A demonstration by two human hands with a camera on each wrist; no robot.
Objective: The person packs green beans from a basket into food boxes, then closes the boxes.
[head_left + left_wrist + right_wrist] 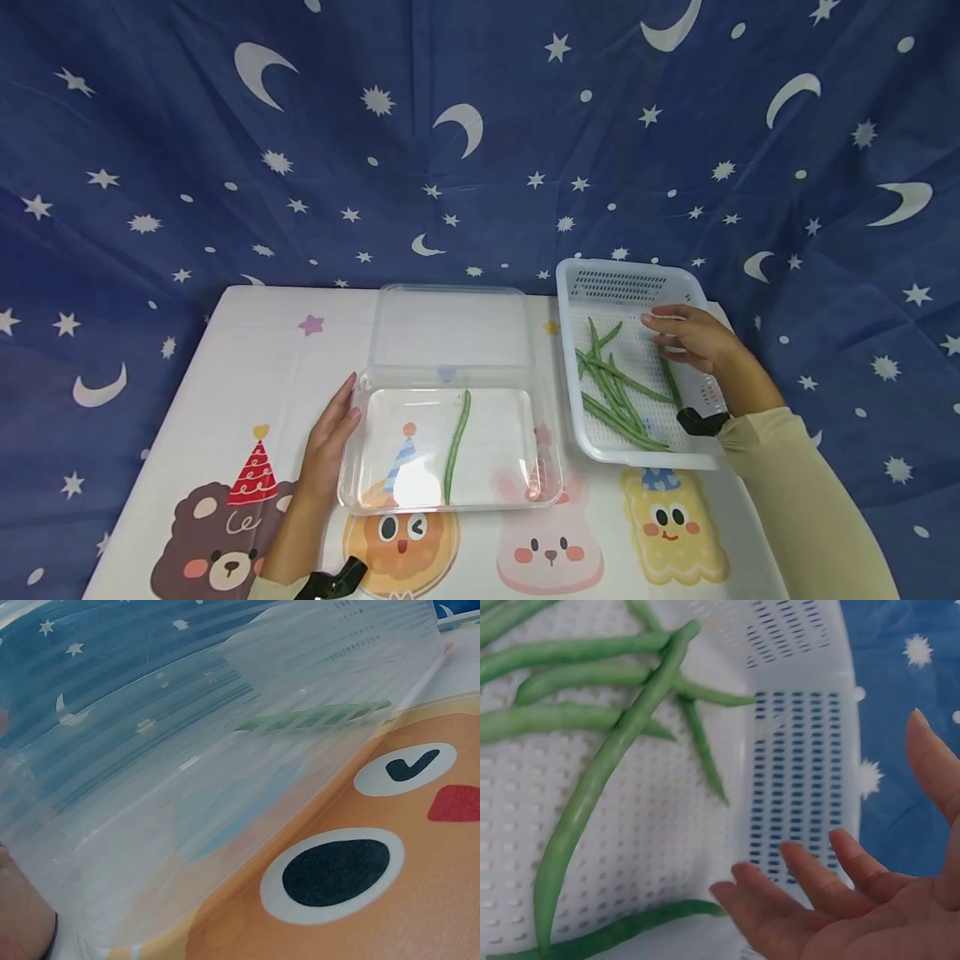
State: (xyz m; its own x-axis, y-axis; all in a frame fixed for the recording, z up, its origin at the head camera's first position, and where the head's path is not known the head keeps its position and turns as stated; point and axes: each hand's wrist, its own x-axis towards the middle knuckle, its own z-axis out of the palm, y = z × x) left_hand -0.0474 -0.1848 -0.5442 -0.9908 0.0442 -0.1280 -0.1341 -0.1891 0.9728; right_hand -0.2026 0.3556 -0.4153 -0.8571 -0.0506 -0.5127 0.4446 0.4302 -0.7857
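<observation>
My left hand (328, 437) rests against the left wall of a clear plastic box (348, 467), fingers along its outside. Inside the box lies a single green bean (456, 446), lengthwise from front to back. My right hand (693, 337) hovers over the right part of a white perforated basket (637, 458), its fingers spread and holding nothing. Several green beans (615, 387) lie crossed in that basket, mostly to the left of the hand. In the right wrist view one darker bean (622, 930) lies along the basket's side, close to the fingertips (721, 891).
Behind the box lies a clear rectangular lid (450, 325). Box, lid and basket stand on a white table cover (262, 358) printed with cartoon figures. A blue curtain (480, 208) with moons and stars hangs behind the table.
</observation>
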